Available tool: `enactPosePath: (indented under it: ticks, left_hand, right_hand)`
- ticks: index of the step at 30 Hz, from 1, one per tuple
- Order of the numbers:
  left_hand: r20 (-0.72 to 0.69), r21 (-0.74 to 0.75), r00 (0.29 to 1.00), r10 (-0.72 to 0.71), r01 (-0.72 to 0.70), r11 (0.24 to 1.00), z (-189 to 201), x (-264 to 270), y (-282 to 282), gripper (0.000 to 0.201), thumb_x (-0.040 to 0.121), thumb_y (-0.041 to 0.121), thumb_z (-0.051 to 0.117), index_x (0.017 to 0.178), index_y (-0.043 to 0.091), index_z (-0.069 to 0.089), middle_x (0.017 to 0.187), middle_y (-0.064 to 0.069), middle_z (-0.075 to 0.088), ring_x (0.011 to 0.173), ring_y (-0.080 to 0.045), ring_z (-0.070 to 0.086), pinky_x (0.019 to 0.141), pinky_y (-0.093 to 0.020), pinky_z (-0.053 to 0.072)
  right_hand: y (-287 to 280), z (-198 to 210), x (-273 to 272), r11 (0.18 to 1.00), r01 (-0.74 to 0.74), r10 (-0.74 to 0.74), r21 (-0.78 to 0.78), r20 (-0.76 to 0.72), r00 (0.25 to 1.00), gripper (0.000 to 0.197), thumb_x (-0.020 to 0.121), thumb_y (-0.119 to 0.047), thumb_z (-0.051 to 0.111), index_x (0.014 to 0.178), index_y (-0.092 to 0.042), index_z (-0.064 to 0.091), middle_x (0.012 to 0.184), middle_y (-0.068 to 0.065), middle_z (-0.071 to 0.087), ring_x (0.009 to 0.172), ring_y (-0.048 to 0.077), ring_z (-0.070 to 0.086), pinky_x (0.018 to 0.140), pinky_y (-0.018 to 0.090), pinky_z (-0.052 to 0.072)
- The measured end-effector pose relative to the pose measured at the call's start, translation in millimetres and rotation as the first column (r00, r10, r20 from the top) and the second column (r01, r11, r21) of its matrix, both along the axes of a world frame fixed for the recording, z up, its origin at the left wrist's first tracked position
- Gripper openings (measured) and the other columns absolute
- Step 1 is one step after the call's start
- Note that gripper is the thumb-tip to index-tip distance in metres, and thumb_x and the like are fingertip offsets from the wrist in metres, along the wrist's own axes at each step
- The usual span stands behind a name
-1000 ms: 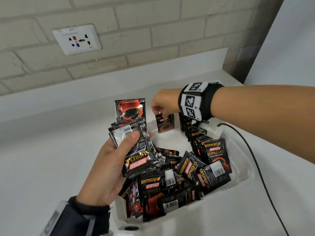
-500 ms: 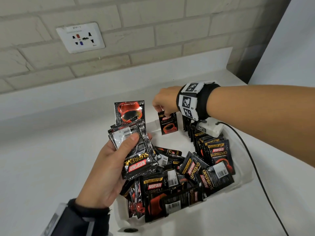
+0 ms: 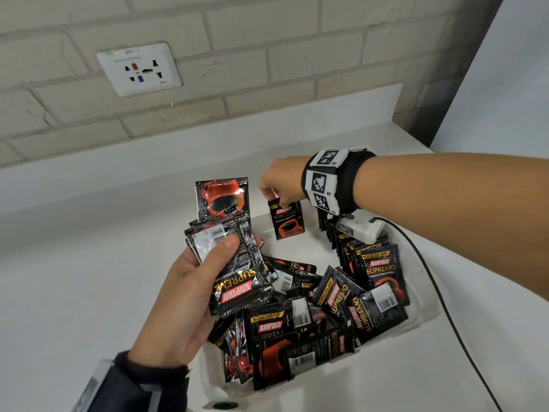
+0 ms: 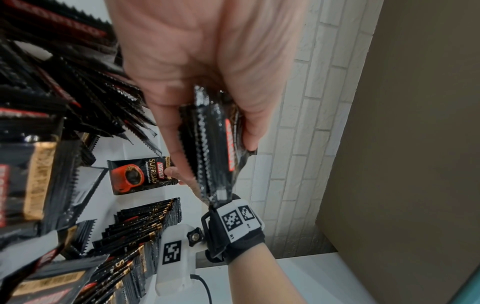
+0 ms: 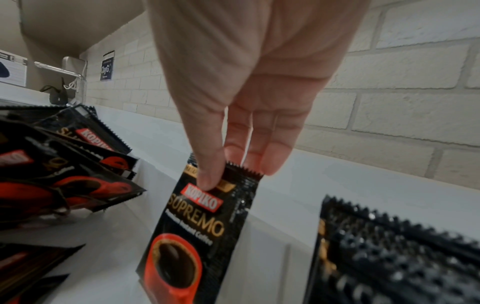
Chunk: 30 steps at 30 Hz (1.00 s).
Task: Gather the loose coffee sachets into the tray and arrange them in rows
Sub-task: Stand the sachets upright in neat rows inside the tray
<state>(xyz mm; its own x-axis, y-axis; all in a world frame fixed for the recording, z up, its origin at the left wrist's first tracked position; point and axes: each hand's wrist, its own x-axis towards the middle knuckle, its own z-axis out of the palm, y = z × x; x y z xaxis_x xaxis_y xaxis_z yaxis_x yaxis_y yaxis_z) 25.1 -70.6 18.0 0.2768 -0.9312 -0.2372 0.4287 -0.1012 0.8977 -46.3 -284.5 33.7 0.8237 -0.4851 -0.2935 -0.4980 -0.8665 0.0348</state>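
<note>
While the white counter (image 3: 74, 292) carries the white tray (image 3: 421, 315), a jumbled heap of sachets (image 3: 312, 316) fills its near part, and a row of sachets (image 3: 350, 251) stands on edge along its right side under your wrist. Your left hand (image 3: 184, 295) grips a fanned stack of sachets (image 3: 228, 251) above the tray's left edge, thumb pressed on top. Your right hand (image 3: 279, 181) pinches a single sachet (image 3: 286, 220) by its top edge between thumb and fingertips (image 5: 270, 162), so it hangs upright over the tray's bare far end, left of the standing row.
</note>
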Motion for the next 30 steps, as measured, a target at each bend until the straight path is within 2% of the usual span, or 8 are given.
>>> enactPosePath:
  ticks: [4, 10, 14, 17, 21, 24, 27, 30]
  left_hand:
    - [-0.011, 0.022, 1.000, 0.014, -0.013, 1.000, -1.9, 0.2, 0.1, 0.046, 0.058, 0.031, 0.074, 0.097, 0.008, 0.070, 0.091, -0.010, 0.074, 0.072, -0.019, 0.071, 0.055, -0.028, 0.057]
    - [-0.009, -0.001, 1.000, 0.006, -0.006, 1.000, -2.8, 0.3, -0.6, 0.069, 0.031, 0.044, 0.091, 0.091, 0.013, 0.074, 0.096, -0.012, 0.073, 0.076, -0.021, 0.072, 0.056, -0.028, 0.056]
    - [-0.009, 0.012, 0.999, 0.038, -0.038, 0.999, -2.6, -1.7, -3.3, 0.043, 0.067, 0.028, 0.067, 0.105, 0.008, 0.067, 0.093, -0.010, 0.073, 0.071, -0.019, 0.071, 0.055, -0.028, 0.057]
    - [-0.013, 0.022, 0.997, 0.076, -0.075, 0.997, -2.3, -4.1, -6.7, 0.047, 0.068, 0.023, 0.063, 0.112, 0.007, 0.063, 0.095, -0.011, 0.073, 0.072, -0.020, 0.071, 0.054, -0.029, 0.057]
    - [-0.016, -0.001, 0.990, 0.138, -0.138, 0.990, 1.5, -8.2, -11.8, 0.047, 0.066, 0.020, 0.066, 0.111, 0.008, 0.062, 0.095, -0.012, 0.073, 0.074, -0.023, 0.071, 0.057, -0.033, 0.058]
    - [-0.015, -0.030, 0.985, 0.172, -0.172, 0.985, 7.1, -15.2, -16.1, 0.043, 0.064, 0.018, 0.067, 0.106, 0.007, 0.064, 0.090, -0.013, 0.073, 0.071, -0.024, 0.070, 0.057, -0.036, 0.059]
    - [0.005, -0.048, 0.984, 0.177, -0.177, 0.983, 10.0, -24.8, -19.2, 0.047, 0.064, 0.018, 0.069, 0.109, 0.003, 0.064, 0.094, -0.017, 0.071, 0.079, -0.029, 0.069, 0.071, -0.043, 0.056]
    - [0.008, -0.063, 0.992, 0.128, -0.127, 0.990, 10.5, -34.2, -19.7, 0.044, 0.066, 0.017, 0.068, 0.108, 0.002, 0.064, 0.097, -0.020, 0.070, 0.081, -0.030, 0.069, 0.071, -0.043, 0.057]
  right_hand:
    - [0.5, 2.5, -0.6, 1.000, -0.008, 0.007, -0.023, -0.028, 1.000, 0.032, 0.083, -0.013, 0.065, 0.114, -0.012, 0.056, 0.117, 0.007, 0.055, 0.103, 0.026, 0.056, 0.071, 0.029, 0.039]
    - [-1.7, 3.2, -2.5, 0.999, -0.043, 0.042, -0.027, -0.042, 0.998, 0.036, 0.083, -0.014, 0.066, 0.117, -0.011, 0.054, 0.114, 0.006, 0.055, 0.101, 0.024, 0.054, 0.060, 0.027, 0.038]
    - [-4.6, 13.2, -6.1, 0.999, -0.039, 0.040, -0.018, 0.069, 0.997, 0.037, 0.083, -0.023, 0.066, 0.117, -0.016, 0.053, 0.102, -0.001, 0.049, 0.094, 0.016, 0.047, 0.073, 0.028, 0.040]
    - [0.7, 34.1, -14.5, 1.000, 0.010, -0.011, 0.007, 0.235, 0.972, 0.032, 0.085, -0.029, 0.063, 0.114, -0.018, 0.055, 0.096, -0.004, 0.048, 0.092, 0.014, 0.047, 0.078, 0.027, 0.038]
    - [30.5, 61.0, -39.7, 0.954, 0.065, -0.196, 0.292, 0.446, 0.873, 0.018, 0.085, -0.034, 0.061, 0.093, -0.018, 0.059, 0.083, -0.006, 0.059, 0.073, 0.011, 0.058, 0.066, 0.024, 0.044]
    - [68.1, 64.0, -59.1, 0.797, 0.050, -0.369, 0.602, 0.421, 0.829, 0.031, 0.075, -0.042, 0.067, 0.091, -0.017, 0.058, 0.080, 0.000, 0.065, 0.064, 0.008, 0.064, 0.058, 0.023, 0.054]
    - [96.8, 47.6, -69.7, 0.707, 0.054, -0.432, 0.705, 0.371, 0.822, 0.040, 0.066, -0.040, 0.075, 0.092, -0.021, 0.051, 0.083, 0.001, 0.064, 0.056, 0.005, 0.060, 0.055, 0.025, 0.055]
    - [106.7, 29.1, -75.4, 0.641, 0.050, -0.574, 0.766, 0.435, 0.693, 0.036, 0.068, -0.029, 0.077, 0.090, -0.017, 0.051, 0.078, 0.002, 0.058, 0.048, 0.003, 0.052, 0.043, 0.019, 0.048]
